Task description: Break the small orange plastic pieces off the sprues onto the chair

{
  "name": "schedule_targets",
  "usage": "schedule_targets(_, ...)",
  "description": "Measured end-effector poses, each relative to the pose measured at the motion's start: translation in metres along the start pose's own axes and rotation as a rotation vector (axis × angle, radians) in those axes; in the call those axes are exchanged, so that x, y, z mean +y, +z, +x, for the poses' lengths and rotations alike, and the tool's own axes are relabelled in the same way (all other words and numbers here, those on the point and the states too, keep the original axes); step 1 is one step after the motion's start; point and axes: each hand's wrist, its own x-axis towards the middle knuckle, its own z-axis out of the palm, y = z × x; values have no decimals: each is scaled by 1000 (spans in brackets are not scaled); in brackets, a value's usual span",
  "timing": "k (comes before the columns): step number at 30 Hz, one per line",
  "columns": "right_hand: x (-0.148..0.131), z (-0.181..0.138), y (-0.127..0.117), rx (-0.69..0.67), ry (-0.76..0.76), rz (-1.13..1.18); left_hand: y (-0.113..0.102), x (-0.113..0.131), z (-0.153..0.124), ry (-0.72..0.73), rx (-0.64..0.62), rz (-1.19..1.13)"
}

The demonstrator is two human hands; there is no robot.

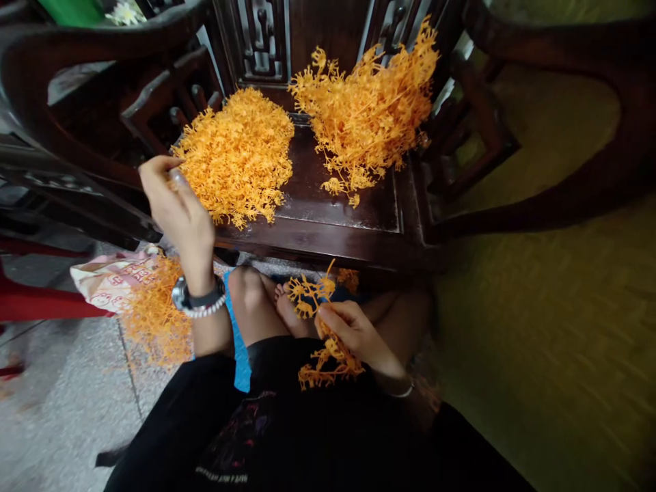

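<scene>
My right hand (351, 328) is closed on an orange plastic sprue (307, 294) with small figure-like pieces on it. The sprue sticks out above and below the fingers, over my lap. Raised at the left, my left hand (179, 208) has its thumb and bent fingers close together at the near left edge of a heap of loose orange plastic pieces (238, 154). Whatever lies between those fingertips is too small or hidden to make out. Farther right on the same seat rises a taller tangle of orange sprues (366, 113), branching and uneven.
Both heaps rest on the seat of a dark carved wooden chair (333, 205) with curved arms on either side. More orange scraps (156, 321) lie on the grey floor beside a printed bag (113, 280). A yellowish surface (543, 342) is at the right.
</scene>
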Motion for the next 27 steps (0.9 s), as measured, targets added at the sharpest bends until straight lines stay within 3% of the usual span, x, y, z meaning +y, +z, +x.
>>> schedule_targets(2,-2,2,2,-2,4,62,18,-27,16,116,-30,315)
schedule_targets(4,-3,3,3,12,8,122,32,-51,24,176,-82,483)
schedule_targets(8,-5,5,1,44,18,231,51,-82,18,246,-90,506)
schedule_targets(12,-5,5,-4,99,30,249,53,-90,12,307,-31,444)
schedule_targets(15,-3,7,-5,128,21,234,45,-75,-1,345,58,368)
schedule_targets(17,1,10,-2,194,-8,106,38,-51,-27,314,34,191)
schedule_targets(18,3,12,0,253,-39,-8,36,-35,-45,267,-40,59)
schedule_targets(20,8,18,6,384,-118,-277,37,-4,-87,160,-345,-201)
schedule_targets(22,11,24,10,439,-189,-500,44,22,-125,-7,-615,-295)
schedule_targets(24,11,28,14,389,-231,-635,53,35,-148,-160,-567,-323)
schedule_targets(27,3,28,18,274,-256,-721,57,35,-154,-308,-392,-372)
